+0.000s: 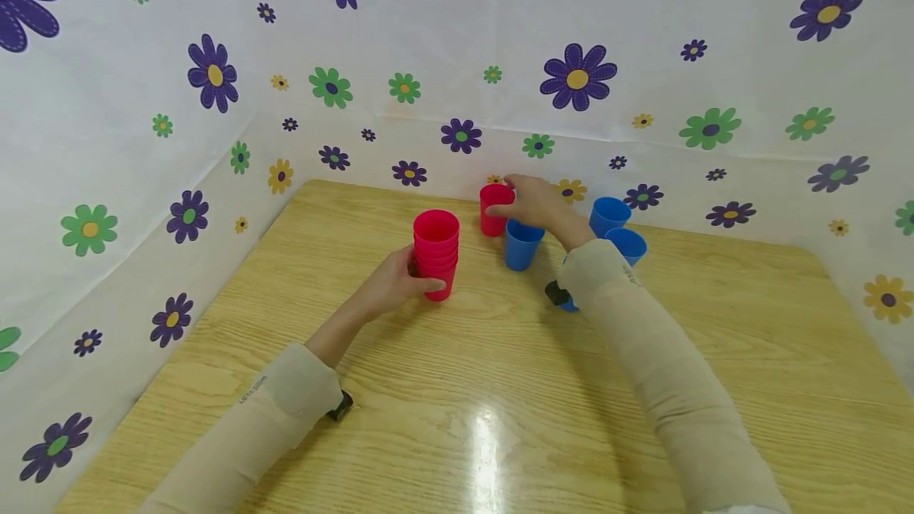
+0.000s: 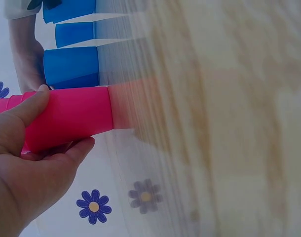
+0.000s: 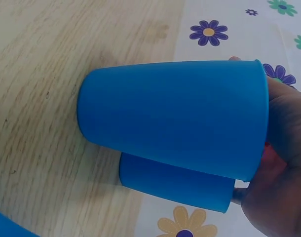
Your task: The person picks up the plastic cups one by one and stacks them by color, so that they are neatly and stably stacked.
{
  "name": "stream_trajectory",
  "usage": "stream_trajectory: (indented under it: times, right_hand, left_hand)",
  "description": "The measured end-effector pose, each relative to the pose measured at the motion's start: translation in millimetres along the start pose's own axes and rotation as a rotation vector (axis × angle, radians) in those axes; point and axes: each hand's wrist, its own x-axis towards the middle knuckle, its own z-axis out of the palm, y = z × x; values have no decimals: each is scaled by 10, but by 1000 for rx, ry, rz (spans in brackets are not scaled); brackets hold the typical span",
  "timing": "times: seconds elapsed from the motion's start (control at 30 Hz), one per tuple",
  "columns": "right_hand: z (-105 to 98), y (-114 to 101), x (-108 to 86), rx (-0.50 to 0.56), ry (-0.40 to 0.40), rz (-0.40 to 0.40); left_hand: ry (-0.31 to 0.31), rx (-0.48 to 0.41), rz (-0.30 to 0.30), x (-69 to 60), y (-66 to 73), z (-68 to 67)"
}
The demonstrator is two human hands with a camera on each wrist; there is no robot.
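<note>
Red cups in both our hands — a stack and a single.
We have the red stack point(image 1: 436, 240) upright mid-table, our left hand point(image 1: 391, 285) curled round its lower part; at its two o'clock, our right hand point(image 1: 539, 203) pinches the lone red cup point(image 1: 491, 222) between thumb and fingers. A blue cup point(image 1: 524, 248) stands at the stack's three o'clock — more blue cups point(image 1: 609, 214) beyond, on the wooden table point(image 1: 400, 419).
</note>
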Motion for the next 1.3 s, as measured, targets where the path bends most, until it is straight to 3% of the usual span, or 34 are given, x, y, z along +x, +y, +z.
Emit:
stream_trajectory:
  times: [0.33, 0.6, 0.83, 1.3]
  right_hand:
    - [39, 12, 29, -59, 22, -14]
    - [12, -19, -17, -44, 30, -24]
    - [-40, -69, -136, 40, 75, -101]
    - [-113, -220, -465, 89, 106, -217]
  left_hand:
    - [2, 3, -6, -8, 20, 2]
    - [2, 5, -9, -13, 26, 7]
    - [10, 9, -2, -8, 19, 7]
    - [10, 17, -28, -4, 24, 4]
